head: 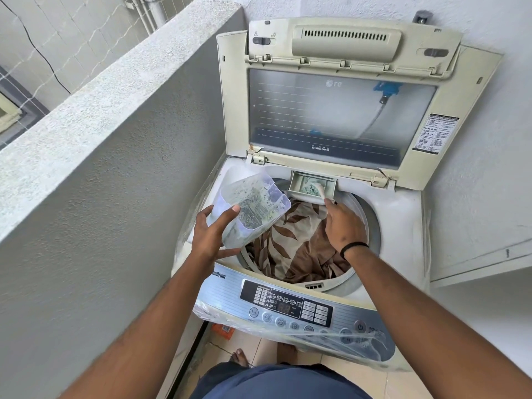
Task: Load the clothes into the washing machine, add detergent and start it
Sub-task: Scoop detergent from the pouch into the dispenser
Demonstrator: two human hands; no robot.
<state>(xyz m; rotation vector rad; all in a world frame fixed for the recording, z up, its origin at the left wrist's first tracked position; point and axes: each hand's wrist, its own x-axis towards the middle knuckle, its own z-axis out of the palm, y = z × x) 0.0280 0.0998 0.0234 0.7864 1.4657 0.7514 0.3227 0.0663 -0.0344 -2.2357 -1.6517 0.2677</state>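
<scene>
- Standing close on the left, a rough grey parapet wall (109,156) hems in the washing machine (403,226); a white plastered wall (489,168) closes the right side.
- Lid (339,110) is raised upright at the back: yellowed cream plastic frame, tinted glass pane, folded upper section with a vent grille.
- Clear plastic film (288,332), wrinkled, covers the control panel (288,306).
- Left hand (213,228) grips a translucent rectangular plastic container (253,208), fingers and thumb curled round its sides; it is tilted over the drum's left rim, inner walls coated with speckled powder residue.
- Right hand (342,223) reaches to the open detergent drawer (312,186) at the drum's back edge, pinching a small white scoop (319,191); exact finger closure is partly hidden.
- Clothes (299,246) lie inside the drum: glossy beige fabric with brown leaf print, crumpled.
- Black band (354,247) circles the right wrist.
</scene>
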